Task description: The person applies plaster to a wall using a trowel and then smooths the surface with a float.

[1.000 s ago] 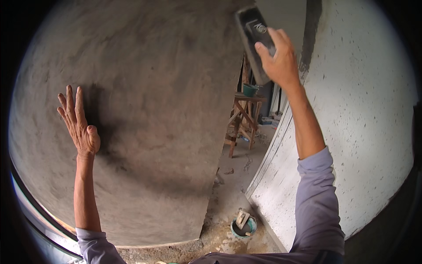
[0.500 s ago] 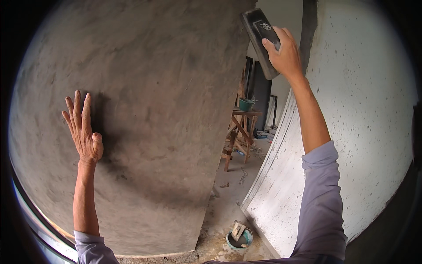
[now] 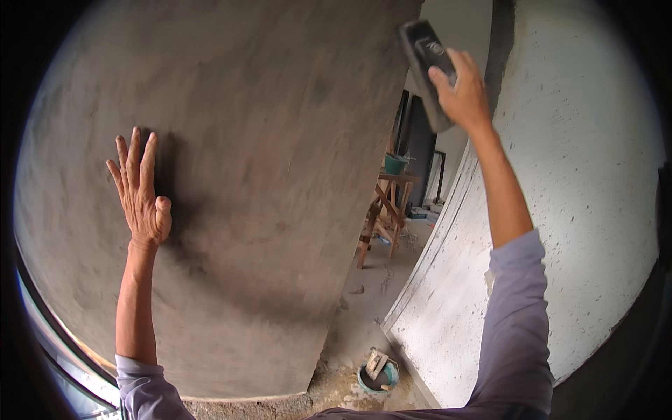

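Note:
My left hand is held flat against the grey plastered wall, fingers spread and holding nothing. Up at the top right, my right hand grips a dark rectangular plastering float by its back, thumb over the near side. The float is tilted, its long side near the wall's right-hand vertical edge. Whether its face touches the plaster I cannot tell. A dark shadow falls on the wall beside my left hand.
A speckled white panel stands at the right. On the floor below is a teal bucket of grey mortar with a wooden-looking tool in it. Through the opening, a wooden trestle carries a green bucket.
The right hand and float have shifted slightly right and down in the picture. The left hand shows a little higher and further right, still spread.

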The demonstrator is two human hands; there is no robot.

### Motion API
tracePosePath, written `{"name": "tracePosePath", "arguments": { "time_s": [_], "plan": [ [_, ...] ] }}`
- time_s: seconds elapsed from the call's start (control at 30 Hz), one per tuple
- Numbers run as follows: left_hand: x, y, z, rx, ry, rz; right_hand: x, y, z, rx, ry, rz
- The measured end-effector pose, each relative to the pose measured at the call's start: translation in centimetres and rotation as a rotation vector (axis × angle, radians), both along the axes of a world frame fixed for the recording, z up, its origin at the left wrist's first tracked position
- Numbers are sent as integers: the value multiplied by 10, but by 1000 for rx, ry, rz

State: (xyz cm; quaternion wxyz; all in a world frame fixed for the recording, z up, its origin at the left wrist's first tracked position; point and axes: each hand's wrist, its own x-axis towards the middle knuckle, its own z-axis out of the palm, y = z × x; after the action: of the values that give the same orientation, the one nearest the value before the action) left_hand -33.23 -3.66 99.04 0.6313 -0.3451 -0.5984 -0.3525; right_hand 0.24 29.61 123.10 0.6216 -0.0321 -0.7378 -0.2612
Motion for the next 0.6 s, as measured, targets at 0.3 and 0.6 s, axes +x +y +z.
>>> {"name": "tracePosePath", "arguments": {
  "time_s": [0.3, 0.6],
  "plan": [
    [-3, -11, 2, 22, 18, 19, -37, -75, -253, 136, -731, 214],
    [-6, -9, 2, 9, 15, 56, 6, -9, -114, 23, -80, 99]
  ]
}}
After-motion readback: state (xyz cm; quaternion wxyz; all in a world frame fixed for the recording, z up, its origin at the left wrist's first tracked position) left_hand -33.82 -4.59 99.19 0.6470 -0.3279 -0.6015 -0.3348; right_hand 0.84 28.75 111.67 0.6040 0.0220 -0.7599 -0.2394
